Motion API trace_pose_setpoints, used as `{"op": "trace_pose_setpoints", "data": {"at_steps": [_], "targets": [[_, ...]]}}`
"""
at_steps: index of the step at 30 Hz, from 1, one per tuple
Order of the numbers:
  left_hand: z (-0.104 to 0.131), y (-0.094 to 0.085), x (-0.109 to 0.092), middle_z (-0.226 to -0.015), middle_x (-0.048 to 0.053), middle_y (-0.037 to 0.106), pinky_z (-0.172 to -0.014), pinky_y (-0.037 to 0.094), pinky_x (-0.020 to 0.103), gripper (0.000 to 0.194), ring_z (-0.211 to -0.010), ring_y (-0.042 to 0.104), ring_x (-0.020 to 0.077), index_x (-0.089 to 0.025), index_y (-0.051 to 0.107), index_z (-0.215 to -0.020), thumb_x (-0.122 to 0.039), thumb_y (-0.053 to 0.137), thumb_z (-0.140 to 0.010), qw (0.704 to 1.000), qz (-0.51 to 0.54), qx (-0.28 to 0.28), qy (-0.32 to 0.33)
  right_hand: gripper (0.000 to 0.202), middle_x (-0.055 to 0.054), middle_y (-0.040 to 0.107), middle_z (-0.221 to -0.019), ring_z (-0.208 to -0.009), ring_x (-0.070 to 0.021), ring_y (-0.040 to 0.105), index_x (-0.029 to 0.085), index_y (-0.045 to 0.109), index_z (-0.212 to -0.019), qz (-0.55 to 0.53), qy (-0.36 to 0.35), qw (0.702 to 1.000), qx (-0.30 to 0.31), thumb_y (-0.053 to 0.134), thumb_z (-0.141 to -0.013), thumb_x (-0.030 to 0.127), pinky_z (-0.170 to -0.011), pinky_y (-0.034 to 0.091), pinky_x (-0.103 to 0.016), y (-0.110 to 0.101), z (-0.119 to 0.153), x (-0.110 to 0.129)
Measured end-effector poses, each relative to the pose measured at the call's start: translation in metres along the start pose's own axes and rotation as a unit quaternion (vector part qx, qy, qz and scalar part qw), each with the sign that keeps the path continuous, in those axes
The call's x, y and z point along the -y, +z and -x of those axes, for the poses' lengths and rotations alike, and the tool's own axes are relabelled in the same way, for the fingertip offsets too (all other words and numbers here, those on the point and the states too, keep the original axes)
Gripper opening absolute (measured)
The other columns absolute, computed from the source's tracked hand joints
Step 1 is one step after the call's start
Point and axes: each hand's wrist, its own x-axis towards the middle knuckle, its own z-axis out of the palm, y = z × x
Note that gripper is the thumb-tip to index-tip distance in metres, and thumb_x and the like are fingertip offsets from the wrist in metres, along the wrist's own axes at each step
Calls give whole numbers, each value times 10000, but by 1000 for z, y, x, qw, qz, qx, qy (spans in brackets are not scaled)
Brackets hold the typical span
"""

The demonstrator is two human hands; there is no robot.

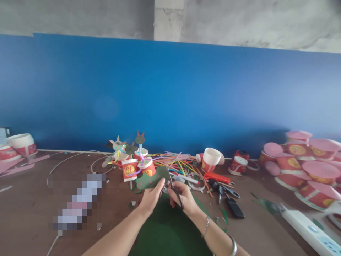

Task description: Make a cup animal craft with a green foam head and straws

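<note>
My left hand pinches a piece of dark green paper by its near right edge, thumb on top. Wrapped round the black handles of a pair of scissors is my right hand. The blades point away from me and meet the paper's right side; whether they are spread or closed I cannot make out. Beneath both hands lies a large dark green sheet at the table's front. Just beyond the paper stand red paper cups with small animal-shaped cut-outs on coloured stems.
Coloured pipe cleaners and a marker lie behind my hands. Right of them are a white cup, an orange utility knife, keys, pink-topped cups and a power strip. A blue panel closes off the back.
</note>
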Motion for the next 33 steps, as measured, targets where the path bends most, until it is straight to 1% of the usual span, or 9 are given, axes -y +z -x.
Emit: {"op": "trace_pose_setpoints", "data": {"at_steps": [6, 12, 21, 28, 31, 33], "targets": [[1, 0, 0, -457, -36, 413, -535, 341, 248, 449, -499, 395, 110, -181, 447, -450, -532, 625, -666, 999, -22, 26, 8, 350, 48, 528, -428, -351, -81, 469, 162, 557, -717, -2, 5, 1000, -3, 686, -672, 485, -342, 340, -174, 0, 0, 0], [2, 2, -4, -429, -49, 378, -506, 321, 245, 459, -471, 363, 96, -181, 419, -422, -510, 636, -656, 1000, -5, 12, 11, 327, 54, 509, -397, -326, -77, 446, 157, 554, -692, 2, 4, 1000, 2, 695, -678, 452, -346, 337, -179, -2, -1, -2], [-1, 1, -1, -428, -45, 414, -514, 350, 243, 402, -470, 394, 98, -171, 470, -450, -456, 646, -672, 1000, 17, 7, 22, 298, 57, 506, -393, -322, -69, 438, 153, 554, -699, -8, 6, 1000, 4, 706, -681, 409, -343, 337, -168, -2, -1, -3], [-2, 4, -3, -484, -8, 543, -592, 422, 261, 306, -581, 537, 150, -156, 569, -535, -415, 692, -639, 997, 55, -17, 43, 303, 60, 498, -389, -311, -61, 425, 152, 544, -704, 2, 0, 1000, 2, 685, -708, 419, -332, 324, -161, -3, -3, -7], [-3, 4, -2, -498, -7, 560, -577, 429, 250, 281, -586, 550, 149, -152, 587, -567, -399, 692, -648, 996, 65, -16, 51, 314, 58, 501, -386, -311, -60, 427, 149, 543, -707, 6, 1, 1000, 2, 671, -719, 435, -334, 326, -160, -3, -3, -7], [-3, 3, -1, -502, -13, 561, -559, 422, 241, 254, -571, 542, 140, -149, 598, -593, -379, 686, -658, 996, 70, -5, 54, 323, 54, 509, -390, -313, -61, 430, 146, 547, -713, 7, 5, 1000, 4, 675, -712, 443, -334, 327, -160, -3, -3, -7]]}}
